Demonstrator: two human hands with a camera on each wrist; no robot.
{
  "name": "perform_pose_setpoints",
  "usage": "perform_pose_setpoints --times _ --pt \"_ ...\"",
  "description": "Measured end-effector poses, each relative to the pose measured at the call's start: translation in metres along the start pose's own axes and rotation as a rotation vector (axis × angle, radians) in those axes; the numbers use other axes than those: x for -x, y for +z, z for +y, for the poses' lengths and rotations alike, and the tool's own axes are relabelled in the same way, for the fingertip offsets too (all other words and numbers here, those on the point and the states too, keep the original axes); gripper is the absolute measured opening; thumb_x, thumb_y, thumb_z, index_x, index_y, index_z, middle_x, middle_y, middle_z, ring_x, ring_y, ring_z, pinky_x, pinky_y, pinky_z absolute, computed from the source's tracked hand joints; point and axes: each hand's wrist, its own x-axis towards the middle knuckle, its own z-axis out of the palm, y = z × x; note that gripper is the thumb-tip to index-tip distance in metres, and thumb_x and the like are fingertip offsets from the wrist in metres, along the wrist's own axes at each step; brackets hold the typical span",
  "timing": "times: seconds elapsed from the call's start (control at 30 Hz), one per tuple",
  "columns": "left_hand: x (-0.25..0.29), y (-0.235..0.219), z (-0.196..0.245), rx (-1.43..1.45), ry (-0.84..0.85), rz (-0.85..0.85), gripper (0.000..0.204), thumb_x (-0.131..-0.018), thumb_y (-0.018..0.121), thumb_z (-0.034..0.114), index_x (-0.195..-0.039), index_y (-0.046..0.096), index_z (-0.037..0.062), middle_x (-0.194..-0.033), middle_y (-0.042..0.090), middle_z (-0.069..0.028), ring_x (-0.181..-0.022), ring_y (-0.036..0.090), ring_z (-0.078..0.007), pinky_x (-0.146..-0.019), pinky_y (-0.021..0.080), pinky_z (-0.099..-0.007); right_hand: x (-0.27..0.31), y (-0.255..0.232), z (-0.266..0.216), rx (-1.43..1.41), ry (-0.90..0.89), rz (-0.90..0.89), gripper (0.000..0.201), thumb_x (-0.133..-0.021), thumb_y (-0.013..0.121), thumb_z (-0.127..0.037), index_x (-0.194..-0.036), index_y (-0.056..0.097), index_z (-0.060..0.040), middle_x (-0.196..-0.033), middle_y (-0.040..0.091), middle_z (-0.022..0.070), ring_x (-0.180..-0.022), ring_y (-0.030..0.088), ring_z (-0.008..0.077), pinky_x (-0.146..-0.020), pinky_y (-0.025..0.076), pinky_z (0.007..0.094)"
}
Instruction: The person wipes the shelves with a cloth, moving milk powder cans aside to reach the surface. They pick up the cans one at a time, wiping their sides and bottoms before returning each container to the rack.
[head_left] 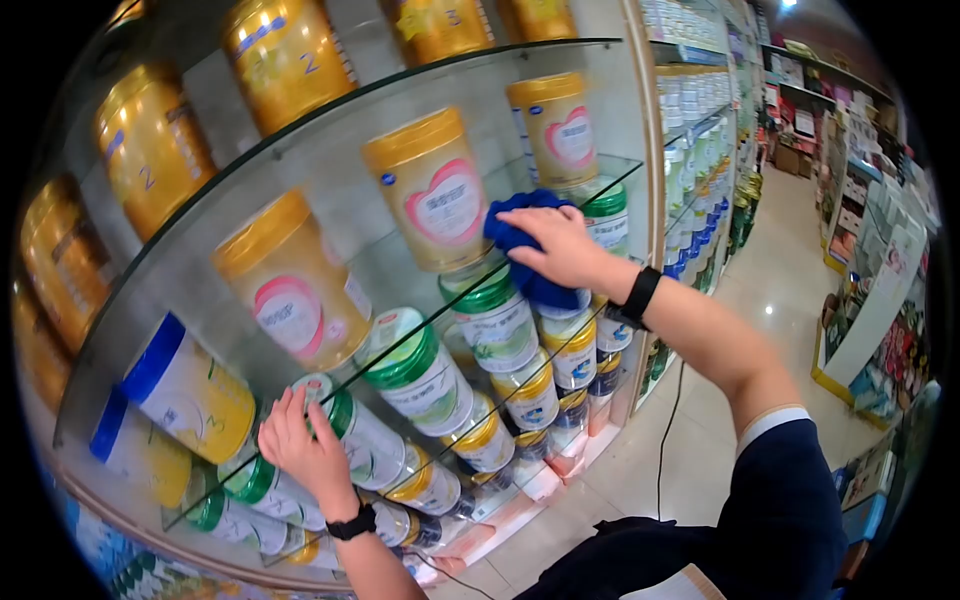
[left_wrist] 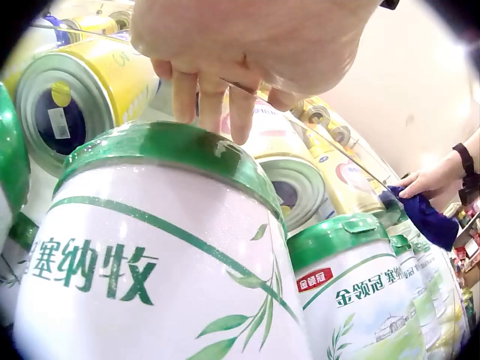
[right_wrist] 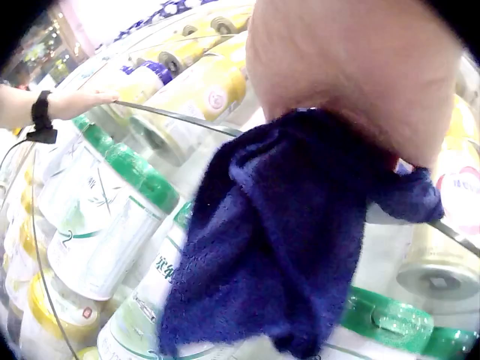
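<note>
My right hand (head_left: 560, 245) holds a dark blue cloth (head_left: 548, 285) at the front edge of a glass shelf (head_left: 410, 305). Part of the cloth (right_wrist: 277, 240) hangs below that edge, over the green-lidded cans. Further left, my left hand (head_left: 305, 445) rests at the same shelf edge, its fingers (left_wrist: 212, 101) reaching over the glass. Right below it stands a white can with a green lid (left_wrist: 165, 247). Gold cans with pink hearts, such as this gold can (head_left: 440, 195), stand on the shelf between and behind the hands.
Larger gold cans (head_left: 290, 65) line the shelf above. Yellow cans with blue lids (head_left: 190, 385) stand at the left. Rows of white cans (head_left: 500, 335) fill the lower shelves. A thin black cable (head_left: 672, 430) hangs down beside the cabinet; an aisle floor (head_left: 775, 290) runs off to the right.
</note>
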Motion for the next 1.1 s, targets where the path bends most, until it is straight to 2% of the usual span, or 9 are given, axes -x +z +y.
perform_pose_setpoints --times 0.07,0.3,0.37,0.53,0.7,0.73,0.8,0.97,1.1 --pt "-0.001 -0.003 0.004 -0.005 -0.003 -0.019 0.025 -0.092 0.056 0.02 -0.111 0.067 0.0075 -0.115 0.065 -0.0082 -0.109 0.055 -0.0281 -0.102 0.032 -0.0432 0.005 -0.002 0.011 0.005 -0.068 -0.036 0.05 -0.091 0.06 -0.033 -0.137 0.049 -0.0189 -0.136 0.053 0.0107 -0.129 0.045 0.0272 -0.107 0.027 0.0456" --pt "0.0 -0.004 0.005 -0.034 -0.014 -0.053 0.028 -0.097 0.051 0.023 -0.113 0.066 0.0061 -0.118 0.064 -0.0088 -0.11 0.054 -0.0285 -0.104 0.03 -0.0431 0.017 -0.012 0.058 0.137 -0.086 0.113 0.05 -0.074 0.072 -0.01 -0.121 0.058 -0.0203 -0.12 0.058 0.0035 -0.111 0.052 0.0263 -0.09 0.039 0.0413" --pt "-0.001 -0.004 0.007 -0.036 -0.02 -0.066 0.029 -0.097 0.05 0.024 -0.113 0.066 0.0055 -0.12 0.064 -0.0086 -0.11 0.054 -0.0283 -0.104 0.03 -0.0425 0.019 -0.019 0.079 0.206 -0.052 0.137 0.042 -0.078 0.071 -0.014 -0.118 0.061 -0.0209 -0.116 0.059 0.0018 -0.109 0.053 0.0249 -0.086 0.042 0.0409" --pt "-0.001 -0.001 0.006 -0.023 -0.04 -0.07 0.026 -0.097 0.051 0.02 -0.112 0.066 0.0051 -0.119 0.065 -0.0094 -0.11 0.054 -0.0275 -0.102 0.031 -0.0411 0.019 -0.031 0.127 0.102 -0.037 0.098 0.049 -0.073 0.069 0.002 -0.118 0.06 -0.0149 -0.118 0.056 0.0096 -0.112 0.05 0.0329 -0.097 0.044 0.0403" --pt "-0.002 0.001 0.001 -0.002 -0.032 -0.065 0.025 -0.096 0.053 0.017 -0.112 0.066 0.0034 -0.115 0.066 -0.0123 -0.105 0.056 -0.0292 -0.098 0.035 -0.0413 0.014 -0.042 0.162 0.012 -0.123 0.05 0.044 -0.075 0.068 0.0 -0.116 0.062 -0.0149 -0.115 0.058 0.0078 -0.109 0.05 0.0322 -0.097 0.044 0.0398" --pt "-0.001 0.0 0.008 0.005 -0.14 -0.046 0.021 -0.095 0.055 0.012 -0.108 0.066 0.0014 -0.112 0.066 -0.014 -0.106 0.057 -0.0311 -0.096 0.038 -0.0416 0.013 -0.046 0.169 -0.01 -0.143 0.026 0.044 -0.075 0.068 0.0 -0.117 0.062 -0.0147 -0.115 0.058 0.008 -0.109 0.05 0.0326 -0.097 0.044 0.0396" --pt "-0.003 0.0 0.021 -0.005 -0.106 0.111 0.018 -0.094 0.056 0.009 -0.106 0.066 0.0003 -0.111 0.066 -0.0142 -0.108 0.057 -0.032 -0.096 0.039 -0.0416 0.012 -0.054 0.184 -0.052 -0.171 -0.01 0.045 -0.074 0.067 0.002 -0.116 0.062 -0.0142 -0.115 0.058 0.0082 -0.11 0.05 0.0328 -0.097 0.044 0.0394" --pt "-0.02 0.009 0.13 0.073 0.008 0.283 0.017 -0.09 0.056 0.0 -0.104 0.065 -0.0007 -0.114 0.064 -0.015 -0.112 0.056 -0.0331 -0.098 0.039 -0.0416 0.014 -0.07 0.247 -0.11 -0.212 0.008 0.049 -0.072 0.067 0.004 -0.117 0.061 -0.0137 -0.114 0.058 0.0098 -0.109 0.05 0.0334 -0.097 0.044 0.04" --pt "-0.053 0.045 0.25 0.34 -0.023 0.12 0.022 -0.084 0.059 0.0 -0.105 0.065 0.0014 -0.117 0.062 -0.0139 -0.115 0.054 -0.0313 -0.102 0.037 -0.0398 0.014 -0.079 0.274 -0.145 -0.133 0.013 0.047 -0.073 0.066 0.006 -0.116 0.061 -0.0123 -0.12 0.055 0.0112 -0.109 0.051 0.0356 -0.096 0.045 0.041"
